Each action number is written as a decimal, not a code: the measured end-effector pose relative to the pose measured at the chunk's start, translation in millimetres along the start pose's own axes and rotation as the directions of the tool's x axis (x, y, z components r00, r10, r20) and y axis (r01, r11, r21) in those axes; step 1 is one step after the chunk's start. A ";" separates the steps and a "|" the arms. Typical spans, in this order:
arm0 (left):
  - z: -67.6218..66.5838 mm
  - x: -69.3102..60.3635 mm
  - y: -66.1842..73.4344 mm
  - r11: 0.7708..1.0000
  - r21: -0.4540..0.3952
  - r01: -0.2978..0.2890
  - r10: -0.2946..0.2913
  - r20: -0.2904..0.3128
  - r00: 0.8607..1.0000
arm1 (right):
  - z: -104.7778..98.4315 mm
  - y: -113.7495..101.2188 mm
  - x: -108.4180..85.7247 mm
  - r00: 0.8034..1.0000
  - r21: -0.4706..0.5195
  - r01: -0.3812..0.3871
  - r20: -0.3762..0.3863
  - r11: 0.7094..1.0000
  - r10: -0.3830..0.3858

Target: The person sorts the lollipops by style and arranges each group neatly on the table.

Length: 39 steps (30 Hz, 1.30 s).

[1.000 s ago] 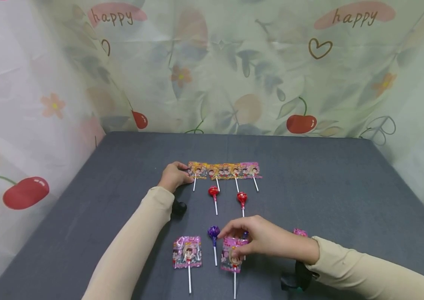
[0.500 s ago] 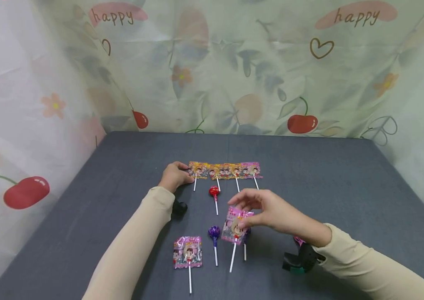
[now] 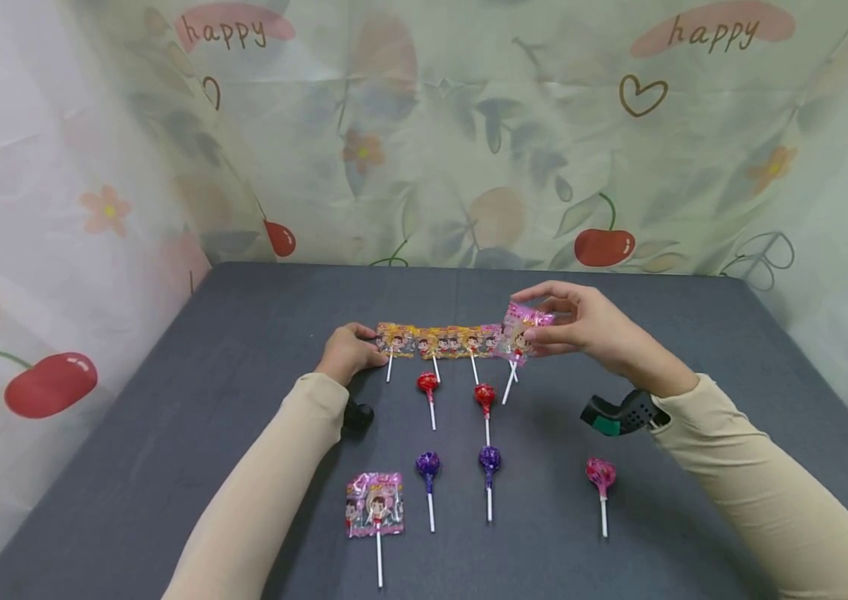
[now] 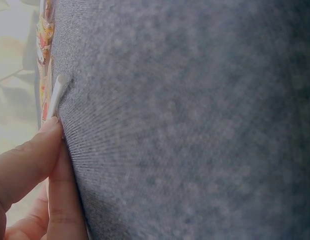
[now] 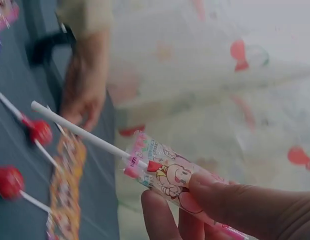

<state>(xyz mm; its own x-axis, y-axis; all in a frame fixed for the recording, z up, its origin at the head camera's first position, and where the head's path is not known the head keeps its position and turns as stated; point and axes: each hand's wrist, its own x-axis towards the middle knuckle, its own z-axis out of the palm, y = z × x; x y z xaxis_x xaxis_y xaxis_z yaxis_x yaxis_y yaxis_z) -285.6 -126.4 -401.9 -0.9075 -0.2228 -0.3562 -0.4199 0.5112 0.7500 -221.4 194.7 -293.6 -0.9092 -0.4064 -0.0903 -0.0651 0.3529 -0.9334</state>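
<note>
My right hand (image 3: 589, 329) pinches a pink-wrapped lollipop (image 3: 517, 329) above the right end of a row of flat wrapped lollipops (image 3: 454, 342). In the right wrist view, thumb and fingers grip its pink wrapper (image 5: 170, 175), the white stick pointing up-left. My left hand (image 3: 349, 354) rests at the row's left end, its fingertips at the edge of the orange-wrapped lollipop (image 3: 396, 340). In the left wrist view, the thumb touches that end by a white stick (image 4: 56, 95). The held lollipop partly covers the row's pink end piece.
Two red lollipops (image 3: 427, 383) lie below the row, with two purple ones (image 3: 428, 465) nearer. Another pink-wrapped flat lollipop (image 3: 375, 504) lies at the front, and a round pink one (image 3: 601, 473) at the right. A patterned cloth (image 3: 439, 167) hangs behind the dark table (image 3: 281, 300).
My right hand has lifted the pink-wrapped lollipop from the front and carried it away and rightward to the row's right end. The left hand has stayed at the left end.
</note>
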 end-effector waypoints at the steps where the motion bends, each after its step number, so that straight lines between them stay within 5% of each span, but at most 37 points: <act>1: 0.0 -0.1 0.3 1.000 0.000 -0.001 0.001 -0.001 1.000 | -4.5 0.2 3.5 1.000 0.017 -0.006 -0.015 1.000 0.007; 7: 0.3 -3.8 3.8 1.000 -0.013 0.004 -0.004 -0.006 1.000 | -26.4 7.2 25.0 0.996 0.041 -0.021 -0.080 0.999 0.024; 16: -0.3 -7.2 8.2 1.000 -0.009 0.019 -0.019 -0.012 1.000 | -43.0 24.8 55.9 0.988 -0.124 -0.058 -0.151 0.991 0.039; 25: -3.3 -2.8 1.4 1.000 -0.011 0.002 -0.002 0.001 1.000 | -46.5 53.6 80.8 0.973 -0.260 -0.160 -0.204 0.952 0.108; 30: -2.8 -3.9 2.2 1.000 -0.019 0.005 -0.005 0.001 1.000 | -43.8 71.8 85.8 0.962 -0.307 -0.240 -0.201 0.921 0.184; 39: -2.8 -6.0 2.5 1.000 -0.014 -0.007 0.008 0.005 1.000 | -39.9 90.9 88.1 0.953 -0.283 -0.299 -0.144 0.911 0.268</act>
<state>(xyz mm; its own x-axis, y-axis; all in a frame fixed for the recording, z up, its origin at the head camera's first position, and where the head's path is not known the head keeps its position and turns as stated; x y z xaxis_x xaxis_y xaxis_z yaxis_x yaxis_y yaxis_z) -281.2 -126.2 -396.3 -0.9105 -0.2144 -0.3535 -0.4133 0.5007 0.7606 -323.8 224.5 -372.5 -0.9430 -0.1710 -0.2855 0.0960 0.6817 -0.7253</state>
